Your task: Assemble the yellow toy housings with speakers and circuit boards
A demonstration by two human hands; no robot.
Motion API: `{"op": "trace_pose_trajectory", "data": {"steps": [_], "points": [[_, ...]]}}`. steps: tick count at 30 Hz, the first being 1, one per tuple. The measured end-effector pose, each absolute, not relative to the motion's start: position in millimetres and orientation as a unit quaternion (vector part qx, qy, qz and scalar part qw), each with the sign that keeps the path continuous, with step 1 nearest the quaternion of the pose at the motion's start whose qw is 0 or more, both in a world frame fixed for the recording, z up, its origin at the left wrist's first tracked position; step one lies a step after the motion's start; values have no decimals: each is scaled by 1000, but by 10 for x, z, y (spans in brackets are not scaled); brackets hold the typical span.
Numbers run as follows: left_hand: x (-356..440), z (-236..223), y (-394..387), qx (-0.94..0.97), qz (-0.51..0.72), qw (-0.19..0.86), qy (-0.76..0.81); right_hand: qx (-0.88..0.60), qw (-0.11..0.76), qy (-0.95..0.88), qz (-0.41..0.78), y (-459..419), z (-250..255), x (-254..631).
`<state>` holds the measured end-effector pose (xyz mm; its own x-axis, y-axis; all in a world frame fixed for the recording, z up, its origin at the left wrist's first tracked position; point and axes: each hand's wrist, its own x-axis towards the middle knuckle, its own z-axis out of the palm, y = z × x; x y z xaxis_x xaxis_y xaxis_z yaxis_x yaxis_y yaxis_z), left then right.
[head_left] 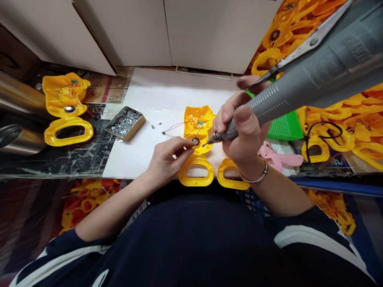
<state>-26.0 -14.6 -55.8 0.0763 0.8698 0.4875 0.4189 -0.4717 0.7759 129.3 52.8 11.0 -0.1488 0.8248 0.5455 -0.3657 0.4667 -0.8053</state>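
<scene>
Screwdriver [299, 87] clasped in your right hand [243, 139], you hold its tip over the yellow shell [190, 129], just beside the speaker [195, 141] your left hand [169, 158] touches; whether those fingertips pinch it, one cannot tell. Box of screws [136, 128] sits left of them.

From my seat at a distance, I see pale panels [206, 32] upright along the far side of the table [92, 161], a thin dark seam between two of them. The tabletop is black with light marbling and a glossy sheen. Soft light shades the panels. Lower left, a dim reddish-brown patch [24, 223] may be floor; it's too dark to be sure.
</scene>
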Motion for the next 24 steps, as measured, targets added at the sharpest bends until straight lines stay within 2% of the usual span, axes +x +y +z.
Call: {"op": "trace_pose_trajectory", "data": {"steps": [7,13,18,24], "points": [[-309,-619,-242,747,482,176,422,-282,592,-615,438,761,-69,1270],[-288,-639,-229,754,479,169,416,-206,632,-599,448,825,-173,1208],[-283,-669,-208,759,479,171,407,-247,604,-605,456,772,-148,1198],[-288,-698,-195,765,473,170,404,-209,619,-595,469,778,-185,1205]]}}
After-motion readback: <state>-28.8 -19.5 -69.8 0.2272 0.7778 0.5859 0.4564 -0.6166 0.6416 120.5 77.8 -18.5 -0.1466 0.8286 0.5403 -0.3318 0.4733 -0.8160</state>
